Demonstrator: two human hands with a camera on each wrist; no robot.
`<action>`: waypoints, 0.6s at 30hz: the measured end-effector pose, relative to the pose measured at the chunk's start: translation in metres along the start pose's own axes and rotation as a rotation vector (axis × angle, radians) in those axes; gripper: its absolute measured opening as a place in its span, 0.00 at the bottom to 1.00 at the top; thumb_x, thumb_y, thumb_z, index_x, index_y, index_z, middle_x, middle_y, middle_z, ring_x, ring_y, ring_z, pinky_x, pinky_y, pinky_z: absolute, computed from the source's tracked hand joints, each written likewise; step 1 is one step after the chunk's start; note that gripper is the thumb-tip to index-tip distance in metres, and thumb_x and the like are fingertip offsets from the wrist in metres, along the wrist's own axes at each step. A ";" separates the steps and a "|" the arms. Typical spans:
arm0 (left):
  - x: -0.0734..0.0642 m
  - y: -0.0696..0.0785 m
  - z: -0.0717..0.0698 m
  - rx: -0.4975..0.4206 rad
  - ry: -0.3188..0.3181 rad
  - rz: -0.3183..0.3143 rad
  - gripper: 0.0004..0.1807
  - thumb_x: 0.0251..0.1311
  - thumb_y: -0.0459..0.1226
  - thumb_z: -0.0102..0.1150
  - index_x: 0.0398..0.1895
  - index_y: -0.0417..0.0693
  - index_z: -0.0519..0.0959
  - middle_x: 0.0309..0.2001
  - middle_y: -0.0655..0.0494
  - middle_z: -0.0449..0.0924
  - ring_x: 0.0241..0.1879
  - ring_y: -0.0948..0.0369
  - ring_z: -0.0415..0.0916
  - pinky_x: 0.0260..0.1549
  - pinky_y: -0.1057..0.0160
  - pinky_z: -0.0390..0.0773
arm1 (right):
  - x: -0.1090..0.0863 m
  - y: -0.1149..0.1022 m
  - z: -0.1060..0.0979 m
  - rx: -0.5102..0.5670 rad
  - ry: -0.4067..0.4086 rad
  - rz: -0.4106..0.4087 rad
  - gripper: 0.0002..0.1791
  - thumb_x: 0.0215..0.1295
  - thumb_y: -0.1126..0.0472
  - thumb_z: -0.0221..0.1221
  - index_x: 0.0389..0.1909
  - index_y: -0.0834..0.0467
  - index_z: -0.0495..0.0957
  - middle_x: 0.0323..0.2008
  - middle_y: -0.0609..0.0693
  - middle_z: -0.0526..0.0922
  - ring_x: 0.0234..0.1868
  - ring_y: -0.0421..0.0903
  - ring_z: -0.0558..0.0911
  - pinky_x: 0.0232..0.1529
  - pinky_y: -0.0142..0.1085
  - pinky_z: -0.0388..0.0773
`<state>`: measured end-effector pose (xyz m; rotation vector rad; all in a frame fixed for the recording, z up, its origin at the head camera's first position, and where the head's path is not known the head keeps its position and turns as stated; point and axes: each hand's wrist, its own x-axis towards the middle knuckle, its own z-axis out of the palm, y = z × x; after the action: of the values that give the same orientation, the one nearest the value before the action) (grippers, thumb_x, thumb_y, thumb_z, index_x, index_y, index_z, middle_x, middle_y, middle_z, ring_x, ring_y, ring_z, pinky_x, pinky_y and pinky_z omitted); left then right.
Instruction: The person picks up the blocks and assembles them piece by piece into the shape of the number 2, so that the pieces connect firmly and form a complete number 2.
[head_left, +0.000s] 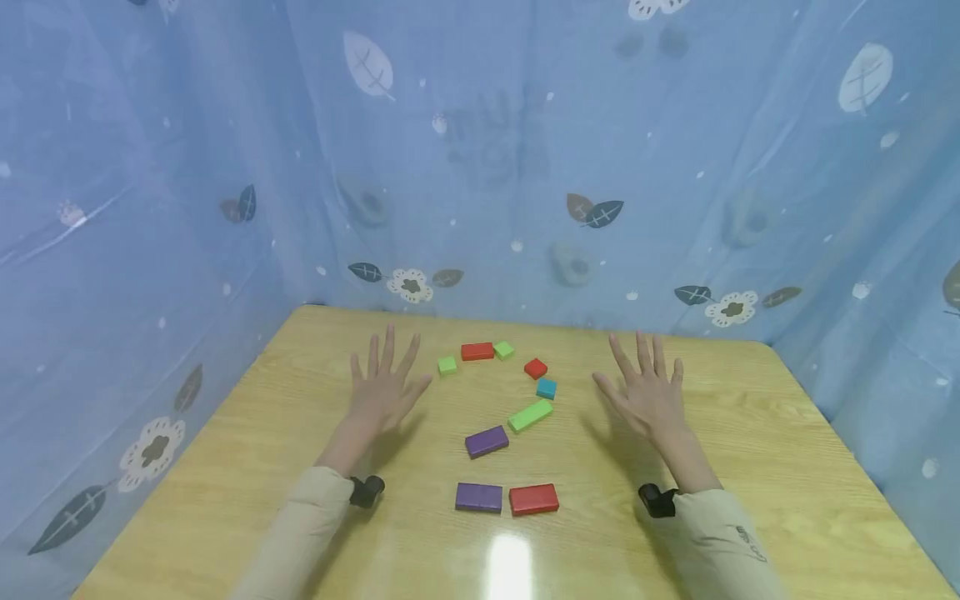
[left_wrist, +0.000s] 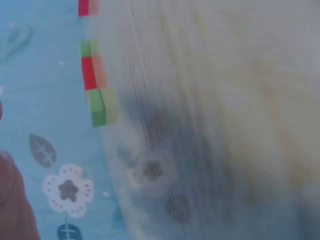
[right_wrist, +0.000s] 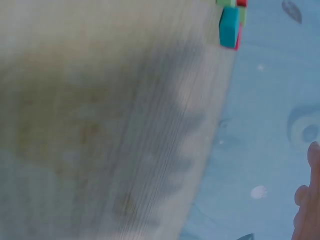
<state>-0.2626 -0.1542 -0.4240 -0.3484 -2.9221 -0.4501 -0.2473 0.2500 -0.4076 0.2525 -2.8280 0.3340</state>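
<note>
Both hands hover over the wooden table with fingers spread and nothing held. The left hand (head_left: 381,390) is left of the blocks, nearest a small green block (head_left: 447,366). The right hand (head_left: 647,396) is on the other side, nearest a small blue block (head_left: 547,388). Between them lie a red block (head_left: 477,352), another small green block (head_left: 503,350), a small red block (head_left: 536,368), a long green block (head_left: 530,416) and a purple block (head_left: 487,442). Closer to the person, a second purple block (head_left: 479,497) sits beside a larger red block (head_left: 534,499). Only fingertips show in both wrist views.
A blue curtain (head_left: 510,167) with leaves and flowers hangs behind the table (head_left: 750,433) and along both sides. Light glares off the tabletop near the front. Black wrist straps (head_left: 367,492) sit at the cuffs of the pale sleeves (head_left: 300,533).
</note>
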 end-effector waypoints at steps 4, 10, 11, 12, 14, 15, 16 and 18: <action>-0.018 0.001 -0.008 -0.068 -0.038 0.120 0.37 0.71 0.55 0.39 0.77 0.55 0.42 0.75 0.47 0.24 0.72 0.42 0.23 0.64 0.33 0.28 | -0.018 -0.002 -0.006 -0.003 0.038 -0.090 0.39 0.69 0.35 0.43 0.75 0.49 0.50 0.74 0.64 0.43 0.73 0.64 0.41 0.64 0.68 0.40; -0.043 -0.001 -0.020 -0.263 -0.165 0.291 0.35 0.72 0.55 0.39 0.77 0.56 0.45 0.76 0.54 0.39 0.73 0.49 0.38 0.68 0.42 0.45 | -0.044 -0.003 -0.012 0.077 0.006 -0.220 0.33 0.71 0.43 0.48 0.73 0.52 0.57 0.70 0.62 0.58 0.70 0.64 0.56 0.61 0.64 0.58; -0.047 -0.001 -0.021 -0.303 -0.183 0.307 0.34 0.72 0.55 0.39 0.76 0.55 0.48 0.76 0.55 0.42 0.73 0.50 0.40 0.68 0.44 0.47 | -0.048 -0.003 -0.013 0.133 -0.018 -0.233 0.32 0.72 0.45 0.48 0.72 0.52 0.58 0.69 0.61 0.61 0.69 0.63 0.59 0.60 0.63 0.61; -0.051 -0.001 -0.021 -0.347 -0.200 0.319 0.33 0.72 0.54 0.40 0.76 0.55 0.51 0.75 0.57 0.46 0.73 0.53 0.43 0.69 0.47 0.48 | -0.053 -0.002 -0.014 0.200 -0.048 -0.242 0.30 0.73 0.47 0.48 0.72 0.52 0.60 0.68 0.58 0.64 0.68 0.61 0.62 0.59 0.62 0.63; -0.057 0.002 -0.020 -0.428 -0.223 0.339 0.31 0.71 0.52 0.45 0.73 0.53 0.59 0.72 0.59 0.56 0.71 0.56 0.52 0.68 0.50 0.54 | -0.061 -0.001 -0.017 0.372 -0.129 -0.261 0.25 0.74 0.51 0.47 0.70 0.51 0.64 0.66 0.55 0.68 0.66 0.58 0.66 0.58 0.60 0.67; -0.060 0.003 -0.019 -0.460 -0.229 0.348 0.29 0.70 0.50 0.47 0.71 0.51 0.63 0.70 0.59 0.61 0.69 0.57 0.57 0.66 0.52 0.57 | -0.065 -0.001 -0.017 0.463 -0.183 -0.262 0.24 0.75 0.53 0.46 0.69 0.51 0.65 0.66 0.52 0.69 0.65 0.55 0.67 0.58 0.57 0.68; -0.062 0.005 -0.018 -0.494 -0.233 0.359 0.26 0.70 0.48 0.49 0.68 0.49 0.67 0.67 0.58 0.66 0.67 0.57 0.61 0.65 0.52 0.61 | -0.068 0.000 -0.017 0.548 -0.237 -0.268 0.22 0.76 0.55 0.45 0.68 0.51 0.66 0.65 0.51 0.70 0.65 0.53 0.69 0.59 0.52 0.70; -0.067 0.009 -0.016 -0.571 -0.242 0.361 0.22 0.69 0.44 0.52 0.62 0.46 0.74 0.61 0.58 0.74 0.61 0.58 0.69 0.60 0.55 0.68 | -0.074 0.001 -0.015 0.689 -0.348 -0.272 0.21 0.76 0.58 0.43 0.66 0.52 0.69 0.64 0.48 0.71 0.64 0.47 0.70 0.59 0.43 0.72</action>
<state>-0.1942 -0.1648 -0.4191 -1.0444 -2.7906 -1.2493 -0.1738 0.2651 -0.4153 0.8978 -2.8315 1.3006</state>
